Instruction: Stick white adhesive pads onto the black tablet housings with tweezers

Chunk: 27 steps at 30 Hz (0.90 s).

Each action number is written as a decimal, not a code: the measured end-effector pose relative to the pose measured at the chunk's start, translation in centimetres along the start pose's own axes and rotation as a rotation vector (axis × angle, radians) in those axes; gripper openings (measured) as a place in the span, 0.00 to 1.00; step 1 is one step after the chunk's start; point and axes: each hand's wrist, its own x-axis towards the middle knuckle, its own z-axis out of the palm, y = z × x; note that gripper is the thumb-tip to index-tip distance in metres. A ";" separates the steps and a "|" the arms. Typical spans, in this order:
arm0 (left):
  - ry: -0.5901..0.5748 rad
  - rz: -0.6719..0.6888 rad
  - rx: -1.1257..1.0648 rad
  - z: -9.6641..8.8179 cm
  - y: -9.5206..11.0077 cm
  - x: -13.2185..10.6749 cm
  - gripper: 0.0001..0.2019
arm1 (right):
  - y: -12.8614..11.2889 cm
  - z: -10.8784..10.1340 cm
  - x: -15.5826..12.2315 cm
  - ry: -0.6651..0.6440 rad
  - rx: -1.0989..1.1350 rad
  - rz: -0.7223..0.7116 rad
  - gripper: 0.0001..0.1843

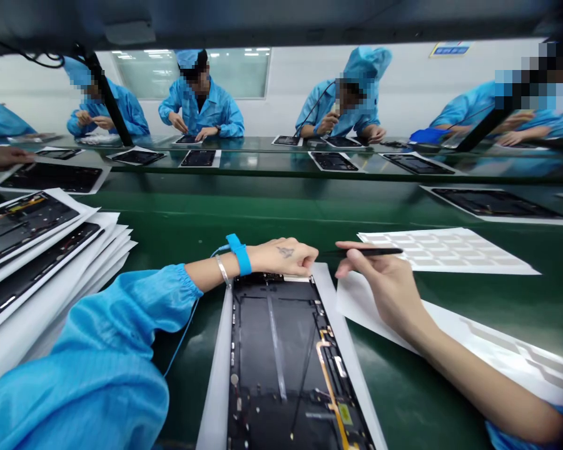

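A black tablet housing (291,350) lies on a white sheet (216,387) in front of me, with an orange flex cable and small parts along its right side. My left hand (288,255), wearing a blue wrist strap (238,253), rests over the housing's top edge. Its fingers are curled closed, and what they pinch is hidden. A pale strip (303,279) shows just below them. Slim black tweezers (380,252) are gripped in my right hand (385,281), their thin tip pointing left toward my left hand. This hand is raised to the right of the housing's top corner.
Sheets of grey adhesive pieces (450,247) and another such sheet (507,350) lie to the right. At left is a stack of housings on white sheets (51,262). Beyond, a green conveyor (263,206) carries more housings (492,203). Several co-workers in blue sit opposite.
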 end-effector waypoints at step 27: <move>0.276 0.095 -0.136 2.6 -4.2 -5.7 0.02 | 1.0 3.0 -1.1 -0.530 -0.669 -0.642 0.16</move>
